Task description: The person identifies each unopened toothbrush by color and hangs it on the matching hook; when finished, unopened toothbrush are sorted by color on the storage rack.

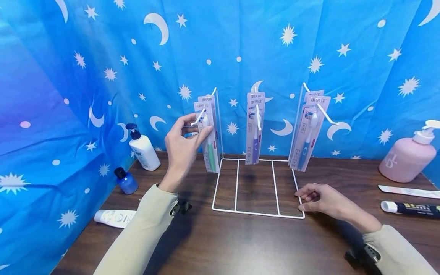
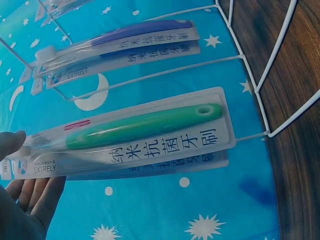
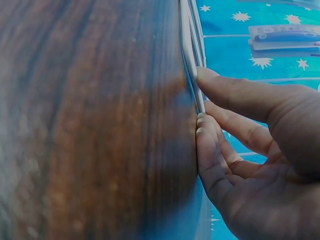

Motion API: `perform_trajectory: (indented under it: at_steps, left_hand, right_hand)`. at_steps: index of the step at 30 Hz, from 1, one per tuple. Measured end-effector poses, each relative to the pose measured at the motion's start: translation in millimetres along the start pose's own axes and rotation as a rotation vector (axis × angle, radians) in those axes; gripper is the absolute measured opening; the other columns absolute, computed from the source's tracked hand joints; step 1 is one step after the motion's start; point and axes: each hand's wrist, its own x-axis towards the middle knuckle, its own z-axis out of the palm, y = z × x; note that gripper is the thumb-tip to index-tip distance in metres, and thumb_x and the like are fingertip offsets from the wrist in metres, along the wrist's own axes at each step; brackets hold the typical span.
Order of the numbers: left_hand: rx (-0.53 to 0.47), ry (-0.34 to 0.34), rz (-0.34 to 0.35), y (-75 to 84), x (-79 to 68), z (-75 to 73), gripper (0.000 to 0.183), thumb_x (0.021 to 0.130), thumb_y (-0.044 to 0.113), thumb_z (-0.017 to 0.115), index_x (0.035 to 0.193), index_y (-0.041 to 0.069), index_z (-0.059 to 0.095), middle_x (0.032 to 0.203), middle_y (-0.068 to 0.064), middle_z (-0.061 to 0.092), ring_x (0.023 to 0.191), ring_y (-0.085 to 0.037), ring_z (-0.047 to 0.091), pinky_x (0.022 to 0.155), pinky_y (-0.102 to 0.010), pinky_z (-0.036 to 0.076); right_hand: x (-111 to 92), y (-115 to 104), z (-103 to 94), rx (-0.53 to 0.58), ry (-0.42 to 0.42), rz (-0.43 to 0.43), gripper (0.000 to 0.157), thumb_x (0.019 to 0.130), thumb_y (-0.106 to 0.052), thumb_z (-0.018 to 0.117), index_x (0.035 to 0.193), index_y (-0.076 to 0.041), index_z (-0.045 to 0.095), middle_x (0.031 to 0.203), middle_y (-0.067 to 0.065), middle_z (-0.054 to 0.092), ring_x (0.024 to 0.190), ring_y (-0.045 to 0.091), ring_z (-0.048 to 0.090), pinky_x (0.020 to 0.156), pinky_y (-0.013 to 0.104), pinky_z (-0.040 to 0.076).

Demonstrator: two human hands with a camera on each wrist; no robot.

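Note:
My left hand pinches the upper part of a packaged green toothbrush between thumb and fingers. That pack is the front one on the left hook of a white wire rack, with more packs behind it. In the left wrist view its green handle shows through clear plastic. Down at the right side of the rack's base, my right hand grips the wire, its thumb and fingertips about the white rod. Purple toothbrush packs hang on the middle hook, blue toothbrush packs on the right one.
To the left stand a white pump bottle and a small blue bottle, with a white tube lying nearer. A pink pump bottle, a thin pack and a black tube are at the right. A starry blue cloth hangs behind.

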Motion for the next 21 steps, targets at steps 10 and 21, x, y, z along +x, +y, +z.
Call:
perform_trajectory:
  at_steps: [10,21]
  left_hand:
    - [0.006,0.006,-0.006,-8.6,3.8,5.0,0.048,0.079,0.037,0.081,0.116,0.012,0.065,0.097,0.000,0.069,0.081,-0.009,0.065,0.067,-0.028,0.054]
    - [0.035,-0.015,-0.018,-14.6,5.4,5.6,0.049,0.079,0.039,0.080,0.116,0.011,0.065,0.098,-0.003,0.069,0.082,-0.011,0.066,0.068,-0.030,0.055]
  right_hand:
    - [3.7,1.1,3.6,0.006,0.001,0.011,0.031,0.080,-0.022,0.080,0.104,-0.007,0.068,0.083,0.001,0.061,0.076,0.015,0.055,0.066,0.025,0.045]
    - [5.6,2.5,4.9,0.041,-0.025,-0.010,0.032,0.080,-0.021,0.080,0.106,-0.005,0.068,0.083,0.001,0.060,0.075,0.015,0.054,0.064,0.025,0.045]
